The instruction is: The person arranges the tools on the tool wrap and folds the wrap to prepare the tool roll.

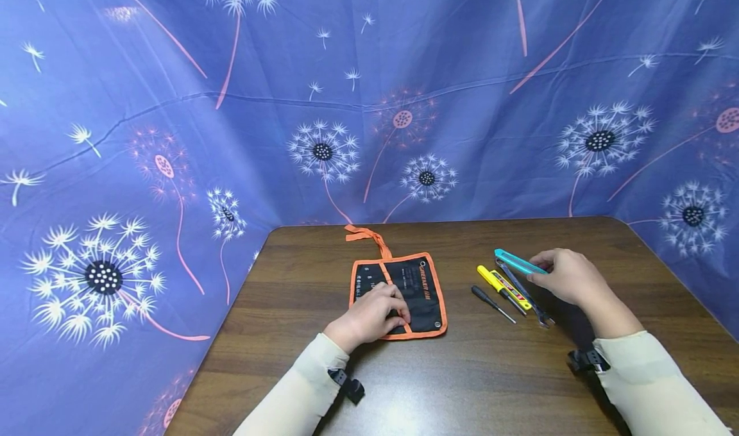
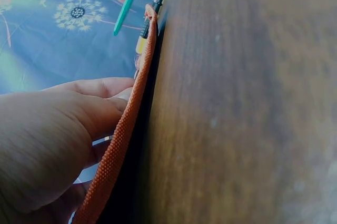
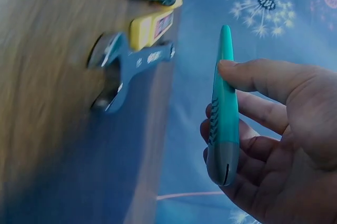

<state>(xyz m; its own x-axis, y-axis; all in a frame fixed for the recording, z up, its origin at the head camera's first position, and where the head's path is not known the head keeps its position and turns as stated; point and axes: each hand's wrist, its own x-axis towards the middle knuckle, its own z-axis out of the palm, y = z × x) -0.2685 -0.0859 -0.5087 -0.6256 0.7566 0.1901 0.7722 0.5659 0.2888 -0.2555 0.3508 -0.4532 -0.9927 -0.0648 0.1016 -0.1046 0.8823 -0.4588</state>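
Note:
A black tool pouch (image 1: pixel 424 304) with orange trim lies on the table, its orange ties (image 1: pixel 369 234) trailing toward the back. On it is my left hand (image 1: pixel 372 314), thumb and forefinger bent together at the inner orange strip; in the left wrist view the pouch's edge (image 2: pixel 118 139) partly hides the fingertips. My right hand (image 1: pixel 568 276) grips a teal utility knife (image 3: pixel 226 97) between thumb and fingers, held above the table with its grey slotted end showing in the right wrist view. Beneath and left of it lies an adjustable wrench (image 1: pixel 522 288).
Left of the wrench are a yellow utility knife (image 1: pixel 510 288), a yellow-handled tool (image 1: pixel 491 277) and a black-handled screwdriver (image 1: pixel 491 302). The wooden table (image 1: pixel 462 378) ends at a blue dandelion-print cloth (image 1: pixel 491 134) behind.

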